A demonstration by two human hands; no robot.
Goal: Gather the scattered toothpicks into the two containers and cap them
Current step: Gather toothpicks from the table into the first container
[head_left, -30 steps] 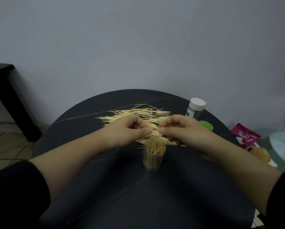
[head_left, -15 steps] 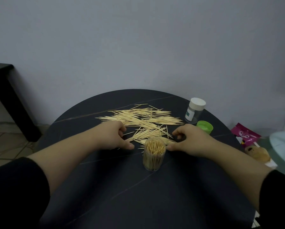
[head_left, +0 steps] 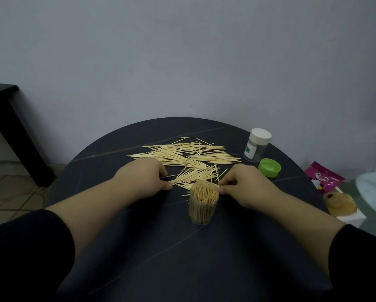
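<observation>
Scattered toothpicks (head_left: 189, 155) lie in a loose heap on the round black table (head_left: 182, 247). A clear open container (head_left: 202, 202), packed with upright toothpicks, stands in front of the heap. A second clear container with a white cap (head_left: 256, 144) stands at the back right, and a green cap (head_left: 269, 167) lies beside it. My left hand (head_left: 143, 178) rests at the heap's left edge with curled fingers touching toothpicks. My right hand (head_left: 241, 184) sits at the heap's right edge, beside the open container's rim, fingertips pinching toothpicks.
A pink packet (head_left: 323, 177), a small brown toy on a white box (head_left: 340, 203) and a pale round object (head_left: 374, 190) lie off the table's right side. A dark bench (head_left: 10, 127) stands at the far left against the wall.
Both hands dropped from above the open container to the table and spread apart to either side of the nearest toothpicks. Over the last half second they closed in slightly on the pile.
</observation>
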